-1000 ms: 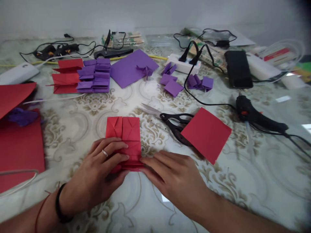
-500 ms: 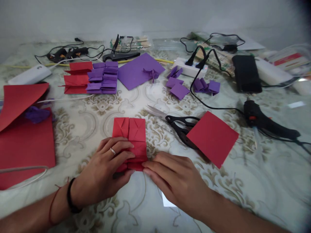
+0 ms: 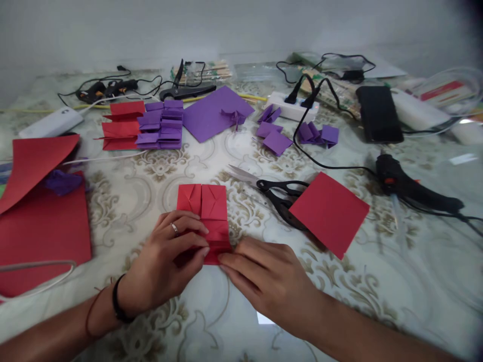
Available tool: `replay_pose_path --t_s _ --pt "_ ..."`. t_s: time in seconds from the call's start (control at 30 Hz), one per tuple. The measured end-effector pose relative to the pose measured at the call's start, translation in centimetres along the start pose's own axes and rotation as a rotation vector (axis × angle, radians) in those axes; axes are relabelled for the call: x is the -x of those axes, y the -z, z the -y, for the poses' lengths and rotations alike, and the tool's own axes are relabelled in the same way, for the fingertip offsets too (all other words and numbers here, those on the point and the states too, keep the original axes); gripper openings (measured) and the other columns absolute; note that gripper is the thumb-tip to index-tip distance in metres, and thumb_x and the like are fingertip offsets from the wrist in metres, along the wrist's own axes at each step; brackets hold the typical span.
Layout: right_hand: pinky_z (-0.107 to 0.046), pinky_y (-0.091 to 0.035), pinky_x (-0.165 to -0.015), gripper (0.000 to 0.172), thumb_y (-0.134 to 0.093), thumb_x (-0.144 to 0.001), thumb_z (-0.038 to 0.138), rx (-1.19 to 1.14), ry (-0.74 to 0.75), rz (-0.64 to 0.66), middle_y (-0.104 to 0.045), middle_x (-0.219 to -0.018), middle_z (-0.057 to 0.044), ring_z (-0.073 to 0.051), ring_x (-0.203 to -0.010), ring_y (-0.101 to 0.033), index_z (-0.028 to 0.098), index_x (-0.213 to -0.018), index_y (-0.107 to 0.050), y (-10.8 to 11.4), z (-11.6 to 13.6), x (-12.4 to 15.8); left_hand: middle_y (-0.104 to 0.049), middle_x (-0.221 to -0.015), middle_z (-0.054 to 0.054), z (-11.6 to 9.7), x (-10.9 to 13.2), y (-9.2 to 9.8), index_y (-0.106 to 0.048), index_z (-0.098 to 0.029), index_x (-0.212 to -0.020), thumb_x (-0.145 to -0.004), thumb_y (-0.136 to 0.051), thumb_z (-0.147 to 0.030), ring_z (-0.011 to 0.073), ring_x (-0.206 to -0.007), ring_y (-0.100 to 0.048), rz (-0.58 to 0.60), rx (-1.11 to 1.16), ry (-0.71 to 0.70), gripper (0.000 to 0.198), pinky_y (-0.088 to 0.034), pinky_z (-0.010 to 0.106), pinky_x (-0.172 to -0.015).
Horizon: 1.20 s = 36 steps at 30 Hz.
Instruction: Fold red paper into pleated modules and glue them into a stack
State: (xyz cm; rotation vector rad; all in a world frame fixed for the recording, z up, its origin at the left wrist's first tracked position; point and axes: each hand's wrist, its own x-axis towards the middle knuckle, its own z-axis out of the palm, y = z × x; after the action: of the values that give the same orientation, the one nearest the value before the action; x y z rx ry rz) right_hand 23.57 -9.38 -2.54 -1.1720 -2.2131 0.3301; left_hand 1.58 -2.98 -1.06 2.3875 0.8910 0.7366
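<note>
A creased red origami paper lies flat in front of me, with folded squares and triangular creases on its far half. My left hand holds its left side down, fingers curled over the folds and thumb close to the index finger. At the near right corner, my right hand pinches the paper's edge between thumb and fingers. The left part of the near fold is hidden under my left hand. Right of the paper lie black-handled scissors, their handles partly under a square red sheet.
Folded red pieces and purple pieces stand at the back left, beside a purple sheet. A glue gun, a black phone and a power strip are to the right. Large red sheets lie left.
My left thumb has moved up toward the index finger, and more of the paper's near flap shows between my hands. The right hand keeps its pinch at the corner. The view has shifted slightly.
</note>
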Motion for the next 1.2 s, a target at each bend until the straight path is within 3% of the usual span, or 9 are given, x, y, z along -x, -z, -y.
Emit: replay_pose_path --t_s 0.37,0.83,0.97,1.07,1.2 --pt "-0.031 -0.047 -0.061 0.019 -0.053 -0.104 0.011 0.013 0.068 -0.09 -0.068 -0.075 0.001 -0.013 -0.065 -0.065 0.016 -0.096 -0.07 0.5 0.7 -0.2 -0.07 -0.098 0.003 -0.3 0.1 0.3 -0.065 -0.021 -0.089 -0.094 -0.065 -0.009 0.0221 -0.103 -0.065 -0.115 -0.004 -0.031 0.013 -0.05 0.042 -0.091" --pt "-0.034 -0.047 -0.064 0.02 -0.053 -0.101 0.009 -0.04 0.172 0.076 -0.064 -0.074 -0.001 -0.017 -0.068 -0.06 0.013 -0.098 -0.072 1.1 0.9 0.3 -0.068 -0.094 0.002 -0.2 0.3 0.3 -0.061 -0.02 -0.087 -0.093 -0.062 -0.006 0.0205 -0.094 -0.062 -0.169 0.001 0.037 0.016 -0.048 0.042 -0.088" --pt "-0.034 -0.048 -0.065 0.022 -0.05 -0.104 0.012 -0.051 0.171 0.115 -0.065 -0.076 -0.002 -0.017 -0.068 -0.06 0.014 -0.099 -0.072 1.1 0.7 0.4 -0.067 -0.095 0.001 0.0 0.3 0.4 -0.065 -0.02 -0.093 -0.094 -0.064 -0.006 0.0195 -0.093 -0.062 -0.151 -0.012 0.018 0.014 -0.047 0.042 -0.09" --pt "-0.034 -0.049 -0.066 0.023 -0.05 -0.105 0.014 -0.055 0.171 0.113 -0.066 -0.077 -0.002 -0.017 -0.069 -0.061 0.015 -0.099 -0.072 1.1 0.6 0.4 -0.064 -0.104 0.003 0.0 0.4 0.6 -0.07 -0.023 -0.101 -0.095 -0.058 0.002 0.0199 -0.099 -0.061 -0.104 -0.004 -0.072 0.029 -0.047 0.041 -0.088" --pt "-0.033 -0.05 -0.068 0.024 -0.049 -0.106 0.016 -0.055 0.156 0.121 -0.068 -0.078 -0.001 -0.017 -0.07 -0.063 0.016 -0.1 -0.072 1.1 0.5 0.5 -0.06 -0.114 0.005 0.0 0.5 0.8 -0.074 -0.023 -0.089 -0.094 -0.053 0.008 0.0222 -0.106 -0.056 -0.03 0.033 -0.124 0.038 -0.048 0.042 -0.086"
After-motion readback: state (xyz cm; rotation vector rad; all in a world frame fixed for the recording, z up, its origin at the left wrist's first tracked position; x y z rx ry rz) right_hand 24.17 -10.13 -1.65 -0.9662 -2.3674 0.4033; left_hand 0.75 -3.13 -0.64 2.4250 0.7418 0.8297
